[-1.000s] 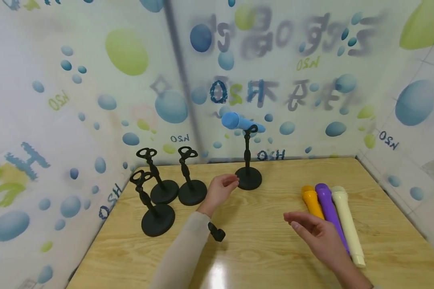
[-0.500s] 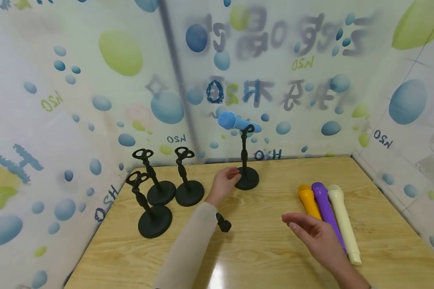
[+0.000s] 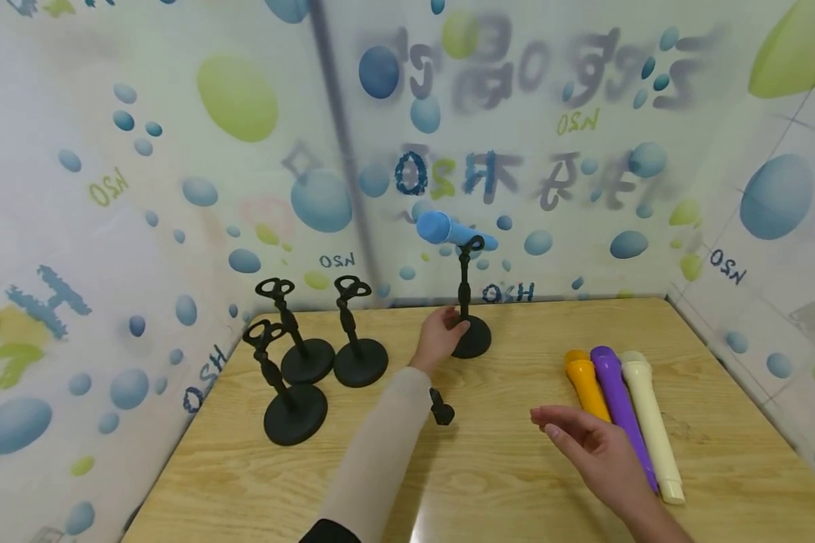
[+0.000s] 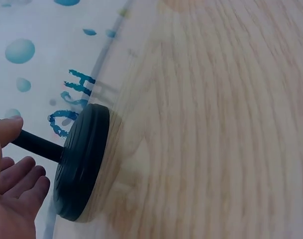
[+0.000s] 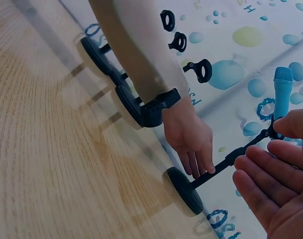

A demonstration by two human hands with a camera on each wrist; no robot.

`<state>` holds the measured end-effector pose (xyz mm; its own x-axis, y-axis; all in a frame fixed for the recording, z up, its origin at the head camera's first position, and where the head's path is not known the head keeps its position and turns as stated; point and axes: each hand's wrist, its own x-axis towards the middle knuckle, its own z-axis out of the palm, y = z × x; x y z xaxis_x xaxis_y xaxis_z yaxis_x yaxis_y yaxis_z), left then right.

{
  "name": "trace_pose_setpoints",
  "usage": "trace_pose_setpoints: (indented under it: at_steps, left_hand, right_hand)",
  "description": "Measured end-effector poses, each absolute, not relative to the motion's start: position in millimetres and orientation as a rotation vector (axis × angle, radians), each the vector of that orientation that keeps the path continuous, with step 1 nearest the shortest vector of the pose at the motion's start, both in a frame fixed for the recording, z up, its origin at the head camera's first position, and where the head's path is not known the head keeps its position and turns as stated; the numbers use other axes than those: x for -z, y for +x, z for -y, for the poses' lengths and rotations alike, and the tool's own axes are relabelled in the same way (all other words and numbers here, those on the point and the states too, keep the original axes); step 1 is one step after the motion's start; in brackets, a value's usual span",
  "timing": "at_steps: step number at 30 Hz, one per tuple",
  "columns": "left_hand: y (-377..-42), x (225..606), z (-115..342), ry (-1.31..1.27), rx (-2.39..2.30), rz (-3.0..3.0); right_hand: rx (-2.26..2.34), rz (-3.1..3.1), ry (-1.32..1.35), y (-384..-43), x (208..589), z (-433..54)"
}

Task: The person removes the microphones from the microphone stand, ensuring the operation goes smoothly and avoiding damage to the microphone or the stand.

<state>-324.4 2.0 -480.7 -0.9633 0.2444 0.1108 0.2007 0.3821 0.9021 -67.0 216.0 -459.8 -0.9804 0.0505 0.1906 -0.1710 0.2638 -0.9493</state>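
A blue microphone [image 3: 448, 228] lies tilted in the clip of a black microphone stand [image 3: 473, 338] at the back of the table. My left hand [image 3: 438, 336] is at the lower pole of this stand, just above its round base. In the left wrist view the thumb lies by the pole, and the other fingers extend below it without curling round; whether they touch cannot be told. My right hand [image 3: 601, 452] hovers over the table with loosely bent fingers and nothing in it. Beside it lie an orange microphone [image 3: 587, 385], a purple microphone [image 3: 621, 411] and a cream microphone [image 3: 654, 430].
Three more black stands with bare clips stand at the left: a front one [image 3: 295, 413], a back one [image 3: 308, 360] and a right one [image 3: 361, 362]. Patterned sheets [image 3: 244, 188] enclose the wooden table [image 3: 516, 483] at the back and sides.
My left hand has moved forward and right, up to the pole of the stand with the blue microphone. The right hand has stayed nearly still.
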Motion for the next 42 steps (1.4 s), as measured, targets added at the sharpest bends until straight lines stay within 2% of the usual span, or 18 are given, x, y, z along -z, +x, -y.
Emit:
trace_pose_setpoints:
  at_steps: [23,42]
  left_hand:
    - [-324,484,-16,0.437,-1.604,-2.665]
    - [-301,486,-5,0.550,-1.561,-2.660]
  right_hand:
    - [-1.793,2.331,0.156,-64,464,-215]
    - [-1.824,2.332,0.145,-65,464,-211]
